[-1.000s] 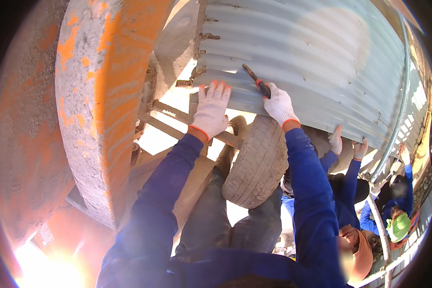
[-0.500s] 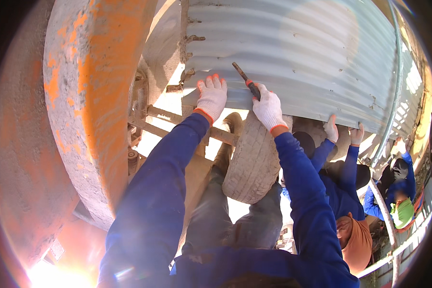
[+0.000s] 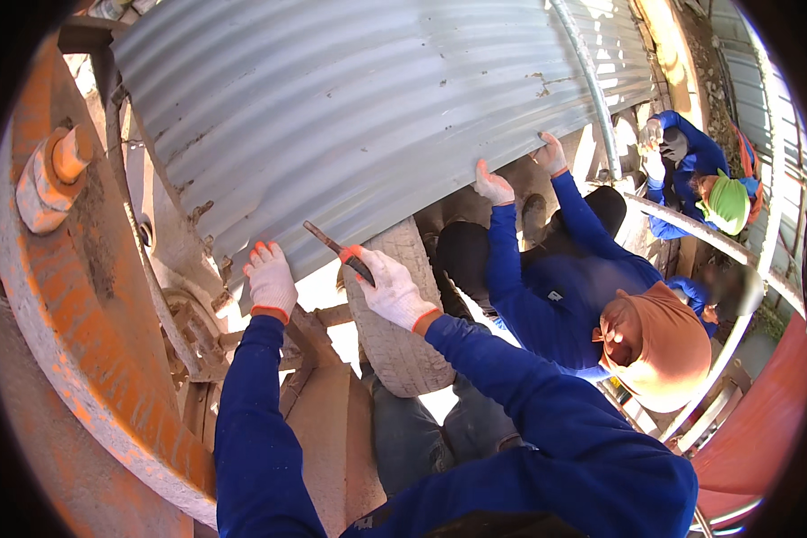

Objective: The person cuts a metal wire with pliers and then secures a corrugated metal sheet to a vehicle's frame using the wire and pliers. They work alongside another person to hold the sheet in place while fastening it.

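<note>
A grey corrugated metal sheet point(image 3: 359, 117) stretches across the top of the view. My left hand point(image 3: 271, 280), in a white glove with orange-red fingertips, lies with fingers outstretched against the sheet's near left corner. In my gloved right hand point(image 3: 391, 289) is a screwdriver-like tool point(image 3: 323, 238) with a black-and-red handle; its narrow, worn metal shaft points up and left over the sheet's near edge. A dusty tyre point(image 3: 394, 336) stands below my right hand. To the right, a co-worker's two gloved hands point(image 3: 493, 185) touch the same edge.
Left stands a worn orange metal frame point(image 3: 108, 359) with a large bolt point(image 3: 54, 179). The co-worker in an orange head covering point(image 3: 663, 350) crouches close on my right. Farther right is another person in a green head covering point(image 3: 726, 204), beyond metal pipes point(image 3: 708, 238).
My view has swung to the right, so the sheet, tyre and hands sit farther left. More of the co-workers shows. My right hand still grips the tool; my left stays at the sheet's edge.
</note>
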Available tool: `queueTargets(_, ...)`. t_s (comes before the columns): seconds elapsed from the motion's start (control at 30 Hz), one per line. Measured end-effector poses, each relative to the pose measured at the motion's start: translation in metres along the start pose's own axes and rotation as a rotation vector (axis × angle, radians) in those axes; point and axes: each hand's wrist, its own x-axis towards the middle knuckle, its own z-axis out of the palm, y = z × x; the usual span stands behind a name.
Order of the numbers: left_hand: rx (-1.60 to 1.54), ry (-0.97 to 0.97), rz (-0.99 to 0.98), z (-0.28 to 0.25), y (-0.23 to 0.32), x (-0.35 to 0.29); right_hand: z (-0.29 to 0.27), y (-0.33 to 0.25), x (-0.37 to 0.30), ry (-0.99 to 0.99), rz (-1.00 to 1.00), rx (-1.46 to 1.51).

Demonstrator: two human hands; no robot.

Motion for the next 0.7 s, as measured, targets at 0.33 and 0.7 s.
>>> queueTargets(0.33, 0.004, 0.055, 0.018, -0.008, -0.001, 0.003, -0.022, 0.035, 0.175, -0.378, 0.054, -0.341)
queueTargets(0.7, -0.089, -0.113, -0.029, -0.012, 0.002, 0.006, -0.004, 0.028, 0.175, -0.540, 0.092, -0.509)
